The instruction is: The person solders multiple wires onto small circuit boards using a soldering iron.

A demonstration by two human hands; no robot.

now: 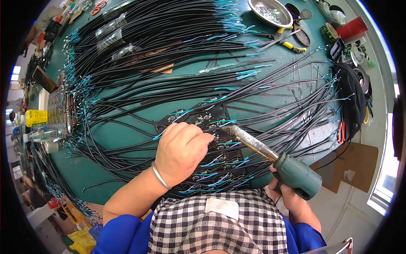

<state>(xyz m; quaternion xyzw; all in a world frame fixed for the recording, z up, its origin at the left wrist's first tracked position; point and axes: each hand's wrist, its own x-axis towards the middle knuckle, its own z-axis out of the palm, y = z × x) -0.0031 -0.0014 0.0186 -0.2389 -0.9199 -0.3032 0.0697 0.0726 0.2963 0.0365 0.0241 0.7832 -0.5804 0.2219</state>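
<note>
Several small black circuit boards [207,116] lie in rows before me, with black cables and blue-green wire ends on them. My left hand [182,146], a silver bangle at its wrist, is closed over the middle boards, thumb and forefinger pinched. What they hold, if anything, is hidden. In my right hand [287,192] is a dark green hot-air gun [298,175]. Its long, stained metal tube [253,144] slants up to the left, and the bent tip is just beside my left fingertips, over the boards. The gun's body hides part of the right hand.
A thick bundle of black cables [169,29] covers the far side of the green table. At the far right are a metal bowl [270,12], yellow-handled pliers [292,45] and a black pouch [351,93]. A yellow bottle [36,118] stands at the left.
</note>
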